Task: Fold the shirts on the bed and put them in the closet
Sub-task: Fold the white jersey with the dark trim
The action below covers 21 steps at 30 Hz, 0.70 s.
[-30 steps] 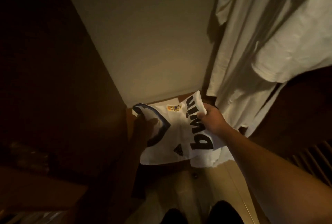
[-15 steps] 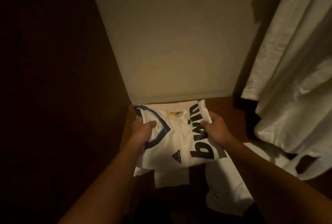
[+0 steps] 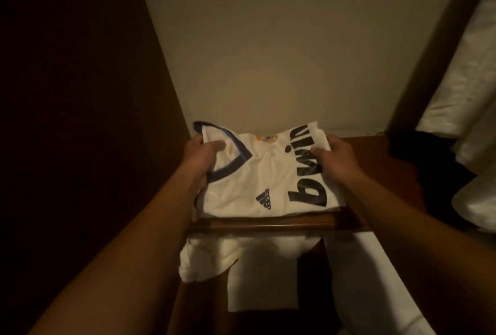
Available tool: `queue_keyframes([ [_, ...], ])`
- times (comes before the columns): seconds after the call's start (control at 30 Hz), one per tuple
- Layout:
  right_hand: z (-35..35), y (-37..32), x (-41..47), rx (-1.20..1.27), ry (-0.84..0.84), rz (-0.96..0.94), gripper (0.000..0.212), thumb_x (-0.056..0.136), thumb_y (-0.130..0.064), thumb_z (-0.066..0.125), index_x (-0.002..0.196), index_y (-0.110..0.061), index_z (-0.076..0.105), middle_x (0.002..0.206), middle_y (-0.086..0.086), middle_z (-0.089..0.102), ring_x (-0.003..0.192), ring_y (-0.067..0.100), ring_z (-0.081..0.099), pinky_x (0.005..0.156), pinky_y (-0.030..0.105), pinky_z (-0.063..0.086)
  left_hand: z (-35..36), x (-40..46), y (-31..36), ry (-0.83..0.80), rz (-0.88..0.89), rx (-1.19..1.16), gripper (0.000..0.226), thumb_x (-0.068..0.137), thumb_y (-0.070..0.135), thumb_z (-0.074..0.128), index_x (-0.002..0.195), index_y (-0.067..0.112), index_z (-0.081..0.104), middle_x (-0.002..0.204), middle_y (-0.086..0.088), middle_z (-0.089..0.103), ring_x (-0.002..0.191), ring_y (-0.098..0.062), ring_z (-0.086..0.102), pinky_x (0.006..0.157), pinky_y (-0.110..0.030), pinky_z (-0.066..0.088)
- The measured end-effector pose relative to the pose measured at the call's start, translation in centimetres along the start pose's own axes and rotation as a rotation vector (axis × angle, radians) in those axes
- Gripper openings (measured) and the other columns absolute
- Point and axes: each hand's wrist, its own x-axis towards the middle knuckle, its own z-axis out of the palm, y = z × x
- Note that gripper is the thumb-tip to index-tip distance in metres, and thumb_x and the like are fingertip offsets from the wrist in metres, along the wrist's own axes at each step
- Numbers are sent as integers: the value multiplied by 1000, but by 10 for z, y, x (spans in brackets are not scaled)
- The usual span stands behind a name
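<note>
Folded white shirt (image 3: 265,181) lying on wooden closet shelf (image 3: 268,223), near the pale back wall (image 3: 281,52). Left hand (image 3: 200,158) gripping collar side, thumb on top. Right hand (image 3: 335,158) clamped on opposite edge. White garments (image 3: 464,87) hanging at right.

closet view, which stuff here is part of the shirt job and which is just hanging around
Part of the job:
- jersey, folded, on the shelf
- left hand, gripping its collar side
- right hand, gripping its lettered side

Just there:
- white garments hanging at right
- white cloth drooping below the shelf
- back wall
</note>
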Motion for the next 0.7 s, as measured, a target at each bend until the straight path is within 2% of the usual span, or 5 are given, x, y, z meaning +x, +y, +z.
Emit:
queue_keyframes([
  [0.17,9,1,27,-8,2,103,46,99,-18,61,143,-18,49,129,4,62,103,25,65,90,42,57,-2,39,-6,23,-32,192,25,73,20,78,94,19,65,103,-9,74,91,-30,71,88,-49,60],
  [0.3,16,30,10,-113,-114,249,49,103,-19,56,148,-10,39,134,13,53,87,17,56,54,24,50,3,20,-47,129,99,818,62,78,39,72,133,18,53,137,-9,54,124,-34,53,99,-42,47],
  [0.43,21,52,7,-376,21,133,41,100,-23,61,137,-7,52,135,15,56,115,29,58,88,36,52,21,-10,-78,-72,459,1061,51,95,41,60,141,21,51,149,-6,47,136,-30,40,108,-47,33],
  [0.57,26,58,4,-635,43,122,37,99,-38,59,124,-11,57,121,11,61,107,28,61,77,35,49,15,-12,-102,-262,516,1345,54,101,58,39,147,29,44,160,-4,36,146,-30,29,115,-52,22],
  [0.7,32,63,5,-579,40,265,40,98,-38,62,125,-9,56,120,12,63,106,31,63,81,38,54,9,-9,-116,-342,469,1397,63,103,63,22,160,35,21,170,-3,14,156,-29,10,122,-53,10],
])
